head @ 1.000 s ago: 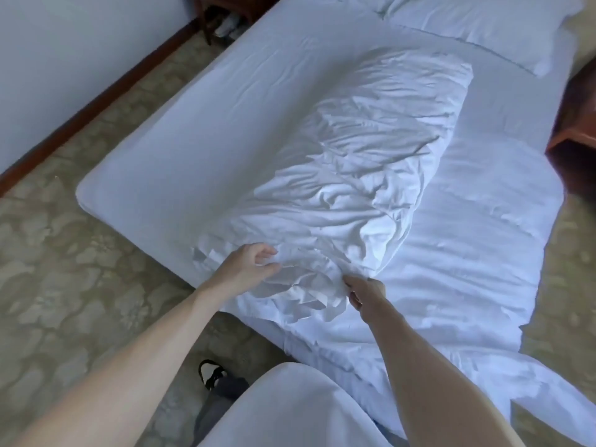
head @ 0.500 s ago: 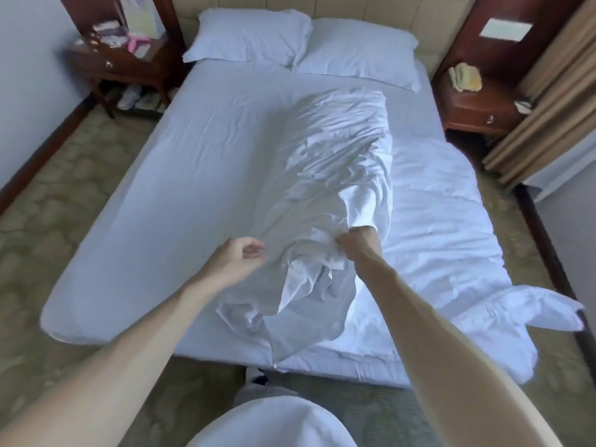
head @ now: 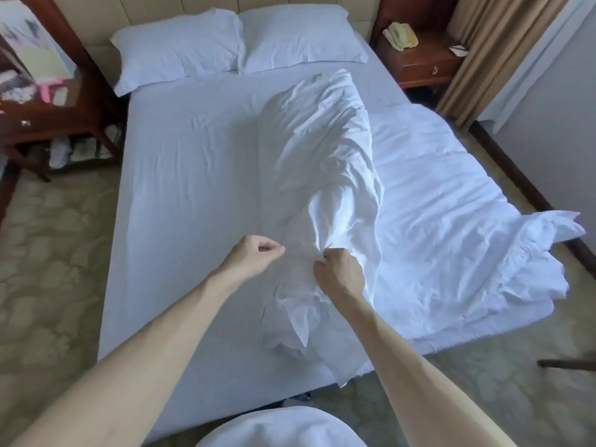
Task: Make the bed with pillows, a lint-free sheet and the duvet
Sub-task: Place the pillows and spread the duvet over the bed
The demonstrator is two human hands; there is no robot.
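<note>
carpeted bedroom: the bed's sheet (head: pixel 193 188) is stretched smooth, two pillows (head: pixel 180 50) are set at the headboard, and the duvet (head: pixel 322 150) is heaped lengthwise from the middle, spilling off the right edge. its near end is gripped by the curled fingers of the right hand (head: pixel 337 274), probably to be drawn out and spread; the left hand (head: pixel 254 256) is curled just beside it, though whether cloth is pinched cannot be told. a telephone (head: pixel 400 35) is borne by the right bedside surface (head: pixel 429 64).
</note>
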